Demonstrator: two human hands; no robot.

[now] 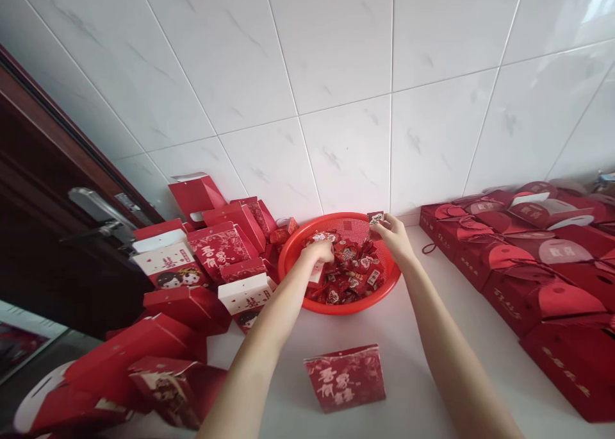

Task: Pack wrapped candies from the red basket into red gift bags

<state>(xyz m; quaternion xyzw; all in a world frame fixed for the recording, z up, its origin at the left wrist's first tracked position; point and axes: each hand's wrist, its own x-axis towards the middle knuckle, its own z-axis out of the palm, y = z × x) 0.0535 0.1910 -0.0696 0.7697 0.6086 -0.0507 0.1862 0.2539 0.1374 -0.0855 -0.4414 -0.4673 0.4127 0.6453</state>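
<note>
A round red plastic basket (346, 307) with mesh sides stands on the white surface, holding many small red-wrapped candies (353, 275). My left hand (321, 252) reaches into it with curled fingers. What those fingers grip is hidden; a pale packet shows just below them. Over the basket's right rim, my right hand (391, 232) pinches a small dark red candy packet (376, 218) with a white patch and dark lettering. In front of the basket, between my forearms, a red gift box (346, 378) with pale characters stands by itself.
Red and white gift boxes (223, 250), several with raised flaps, crowd the left side. Rows of folded red boxes (509, 259) with ribbons fill the right. Behind is a tiled wall (343, 157); a dark door with a metal handle (98, 208) is at the far left.
</note>
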